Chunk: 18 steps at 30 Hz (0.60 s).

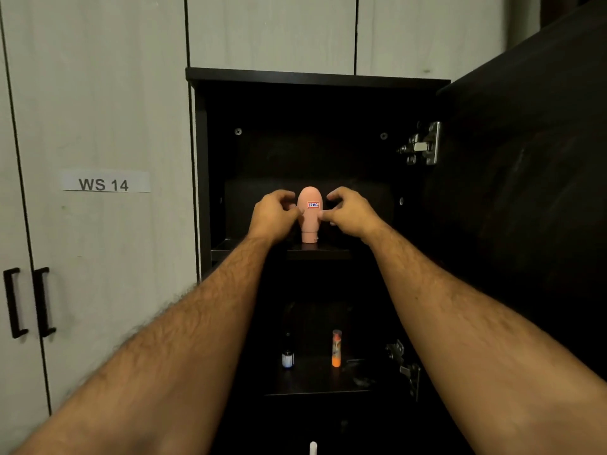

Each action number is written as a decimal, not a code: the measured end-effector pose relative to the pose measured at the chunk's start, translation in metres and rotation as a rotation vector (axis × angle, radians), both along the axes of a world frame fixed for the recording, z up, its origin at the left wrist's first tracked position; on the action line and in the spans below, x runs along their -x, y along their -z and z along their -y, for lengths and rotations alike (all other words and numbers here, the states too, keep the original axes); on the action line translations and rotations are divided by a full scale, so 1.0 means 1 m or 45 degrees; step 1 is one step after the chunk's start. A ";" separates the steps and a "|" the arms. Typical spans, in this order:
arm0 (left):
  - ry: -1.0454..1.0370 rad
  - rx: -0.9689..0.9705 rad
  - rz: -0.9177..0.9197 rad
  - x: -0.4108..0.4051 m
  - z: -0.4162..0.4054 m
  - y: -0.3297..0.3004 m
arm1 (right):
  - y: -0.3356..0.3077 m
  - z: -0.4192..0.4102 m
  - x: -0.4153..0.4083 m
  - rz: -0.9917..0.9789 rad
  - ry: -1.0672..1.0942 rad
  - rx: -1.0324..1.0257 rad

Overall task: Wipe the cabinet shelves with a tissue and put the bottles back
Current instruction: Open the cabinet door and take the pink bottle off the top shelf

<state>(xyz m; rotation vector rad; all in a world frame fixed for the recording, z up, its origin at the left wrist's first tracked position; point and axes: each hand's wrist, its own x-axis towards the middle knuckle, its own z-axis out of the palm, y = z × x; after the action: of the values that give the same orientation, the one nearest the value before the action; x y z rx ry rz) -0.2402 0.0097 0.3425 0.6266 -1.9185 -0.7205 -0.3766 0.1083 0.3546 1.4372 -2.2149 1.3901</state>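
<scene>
Position check: your left hand [274, 213] and right hand [349, 210] pinch the pink bottle [309, 214] from either side, fingers curled around it. It stands upright, cap down, on the upper shelf [317, 252] (label faces you). Lower shelf [315, 384]: a dark bottle [287, 354] and an orange tube [336, 348], apart

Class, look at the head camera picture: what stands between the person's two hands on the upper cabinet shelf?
In the head view, an upright pink plastic bottle with a small red-bordered label stands between the left hand and right hand; both grip its sides.
</scene>
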 end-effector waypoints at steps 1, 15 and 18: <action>0.019 -0.001 0.027 0.002 -0.001 0.001 | 0.001 -0.001 0.002 0.013 -0.016 -0.027; 0.070 0.039 0.076 0.003 -0.018 0.003 | 0.006 -0.012 -0.006 0.187 -0.233 -0.014; 0.117 0.020 -0.071 -0.003 -0.019 0.003 | 0.003 -0.017 -0.013 0.223 -0.289 0.084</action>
<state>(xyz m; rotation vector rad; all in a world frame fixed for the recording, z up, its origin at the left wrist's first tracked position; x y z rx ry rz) -0.2372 0.0288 0.3398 0.5063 -1.9090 -0.7720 -0.3636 0.1251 0.3514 1.6446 -2.1346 1.7043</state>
